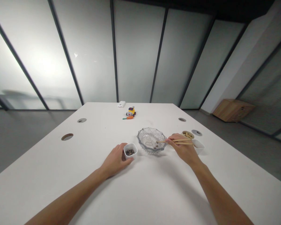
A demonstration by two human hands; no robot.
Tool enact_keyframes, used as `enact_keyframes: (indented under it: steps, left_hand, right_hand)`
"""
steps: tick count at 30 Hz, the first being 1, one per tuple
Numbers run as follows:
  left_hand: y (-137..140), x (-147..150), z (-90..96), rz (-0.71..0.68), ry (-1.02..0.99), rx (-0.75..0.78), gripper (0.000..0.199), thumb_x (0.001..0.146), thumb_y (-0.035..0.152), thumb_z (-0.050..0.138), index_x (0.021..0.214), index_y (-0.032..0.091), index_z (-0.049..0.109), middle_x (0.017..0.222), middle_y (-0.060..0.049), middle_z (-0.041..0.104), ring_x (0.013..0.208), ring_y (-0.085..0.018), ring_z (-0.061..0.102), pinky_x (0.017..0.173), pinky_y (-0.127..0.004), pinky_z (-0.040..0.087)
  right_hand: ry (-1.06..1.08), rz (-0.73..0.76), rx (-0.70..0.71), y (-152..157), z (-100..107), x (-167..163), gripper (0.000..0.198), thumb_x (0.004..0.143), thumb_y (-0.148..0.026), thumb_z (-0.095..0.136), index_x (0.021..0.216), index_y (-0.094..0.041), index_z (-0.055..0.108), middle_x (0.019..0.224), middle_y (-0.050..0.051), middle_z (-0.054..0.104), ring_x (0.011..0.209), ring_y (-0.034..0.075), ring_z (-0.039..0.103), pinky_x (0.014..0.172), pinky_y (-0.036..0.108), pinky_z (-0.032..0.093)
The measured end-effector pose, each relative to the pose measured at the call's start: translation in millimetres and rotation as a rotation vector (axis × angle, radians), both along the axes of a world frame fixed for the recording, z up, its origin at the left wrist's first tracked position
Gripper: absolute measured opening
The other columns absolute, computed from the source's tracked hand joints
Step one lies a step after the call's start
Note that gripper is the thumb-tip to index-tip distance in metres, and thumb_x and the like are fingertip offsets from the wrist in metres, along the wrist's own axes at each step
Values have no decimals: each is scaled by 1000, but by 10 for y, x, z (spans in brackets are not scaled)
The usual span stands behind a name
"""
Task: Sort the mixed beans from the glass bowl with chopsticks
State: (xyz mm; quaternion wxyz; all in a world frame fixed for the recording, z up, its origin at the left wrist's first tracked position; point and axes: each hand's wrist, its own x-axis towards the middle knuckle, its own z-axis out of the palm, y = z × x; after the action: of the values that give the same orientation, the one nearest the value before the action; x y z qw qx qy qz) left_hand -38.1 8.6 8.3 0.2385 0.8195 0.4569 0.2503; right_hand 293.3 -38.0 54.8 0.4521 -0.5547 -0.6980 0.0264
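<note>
My left hand (116,160) is wrapped round a small white square cup (134,156) standing on the table. Dark seeds (130,152) lie in the bottom of that cup. My right hand (181,148) grips a pair of wooden chopsticks (184,141), with their tips over a clear glass bowl (144,144) that has a scalloped rim. A few dark seeds (155,146) rest inside the bowl near the tips; whether the chopsticks pinch one I cannot make out. Beside my right hand stands a second white cup (200,147), partly hidden behind it.
Past my right hand sits a dish of pale yellowish pieces (188,134). Farther back on the white table (103,125) are a toy carrot (128,118), a yellow toy vehicle (131,111) and a white box-like object (121,104). Round cable holes (67,137) mark both sides.
</note>
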Motion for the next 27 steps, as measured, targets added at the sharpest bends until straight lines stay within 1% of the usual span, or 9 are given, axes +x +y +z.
enact_keyframes:
  steps: [3,6,10,13,16,18,21,24,27]
  left_hand:
    - [5,-1,-13,0,-11,10,43,84,49,71,118,25,61,100,-5,69,91,-28,66,80,-39,50]
    - [6,3,-20,5,-19,12,43,83,48,71,117,25,61,101,-5,69,91,-28,66,80,-39,50]
    - [-1,14,-17,6,-28,13,43,82,47,72,117,25,62,102,-7,70,93,-29,66,81,-40,50]
    - [-13,23,-7,-6,-21,32,40,81,43,72,115,25,63,102,-7,69,92,-28,65,81,-39,50]
    - [-23,22,1,-14,-24,39,39,82,41,72,117,25,63,101,-6,69,90,-27,65,80,-38,50]
    - [-24,15,0,-17,-32,44,41,81,41,73,117,25,63,102,-6,69,93,-27,65,83,-39,50]
    - [-19,5,-7,-18,-42,41,42,80,43,74,117,25,63,105,-7,70,96,-29,65,85,-41,51]
    - [-17,2,-16,-22,-50,28,42,81,44,74,118,26,63,106,-7,70,96,-29,66,84,-40,52]
    - [-19,5,-22,-22,-47,38,41,82,46,74,117,26,63,103,-7,70,95,-29,66,83,-40,51]
  right_hand:
    - [17,6,23,-2,-4,16,41,94,-61,62,77,-24,72,81,6,74,76,23,68,72,37,54]
    - [29,-26,81,-18,24,1,38,94,-57,64,77,-24,72,80,6,73,75,22,67,72,37,53]
    - [150,-41,143,-90,81,-210,36,96,-52,62,76,-24,72,77,5,72,74,22,65,71,36,51]
    - [235,51,104,-173,98,-488,36,96,-52,62,75,-24,72,77,5,72,73,21,66,66,34,52]
    - [216,168,67,-234,114,-668,34,96,-51,63,76,-25,71,75,4,71,70,20,66,63,32,51]
    - [181,154,99,-244,139,-660,31,97,-48,63,78,-25,71,74,3,71,68,19,65,63,32,50]
    - [72,31,156,-224,182,-502,30,98,-47,63,79,-25,70,75,3,70,70,20,65,66,33,50]
    - [-74,-5,116,-188,189,-348,32,99,-48,60,79,-25,69,76,4,70,72,21,66,69,35,49]
    - [-142,-3,53,-156,138,-309,34,100,-49,58,79,-25,69,79,4,71,73,22,67,69,36,49]
